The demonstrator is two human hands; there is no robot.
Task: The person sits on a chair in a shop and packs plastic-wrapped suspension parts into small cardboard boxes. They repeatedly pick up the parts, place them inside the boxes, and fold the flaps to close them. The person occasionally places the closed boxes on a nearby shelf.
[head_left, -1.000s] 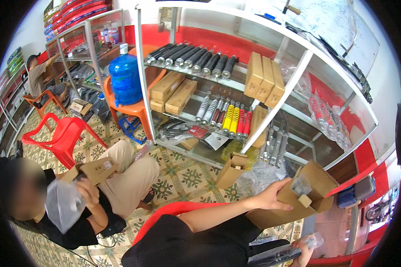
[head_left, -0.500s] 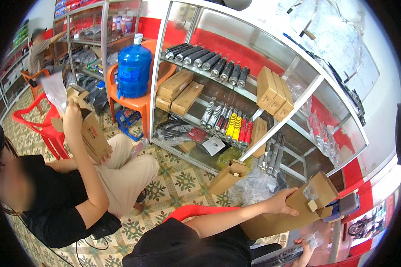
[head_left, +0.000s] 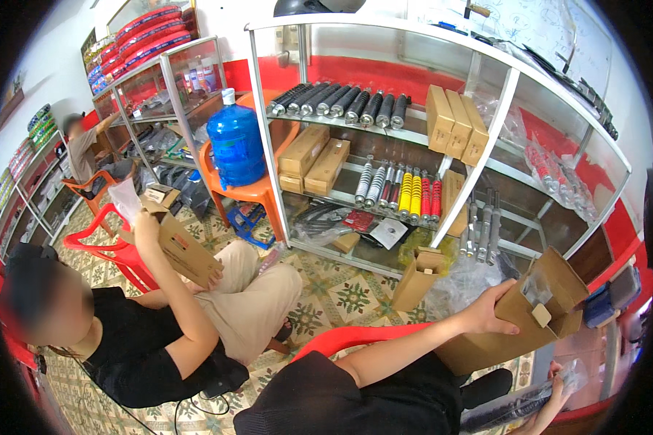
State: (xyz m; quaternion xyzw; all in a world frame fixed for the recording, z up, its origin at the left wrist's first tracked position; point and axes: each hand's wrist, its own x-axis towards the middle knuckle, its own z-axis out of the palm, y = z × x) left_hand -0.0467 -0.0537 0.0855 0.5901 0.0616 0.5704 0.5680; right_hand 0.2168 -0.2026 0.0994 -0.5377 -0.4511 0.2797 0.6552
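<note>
Now, at the lower right of my view, I have the right hand (head_left: 556, 391) closed around a clear bag (head_left: 575, 374) with a long dark thing (head_left: 502, 412) inside. Just above it, my left hand (head_left: 495, 310) grips an open brown box (head_left: 482, 351) by its side. At the left, a seated person (head_left: 134, 344) holds another box (head_left: 185, 250). Farther back, at the upper middle, a shelf (head_left: 497, 116) of springs (head_left: 411, 194) stands beside a blue water jug (head_left: 233, 145).

Parts shop, glass cabinet (head_left: 502, 109), shock absorbers (head_left: 416, 194)
</note>
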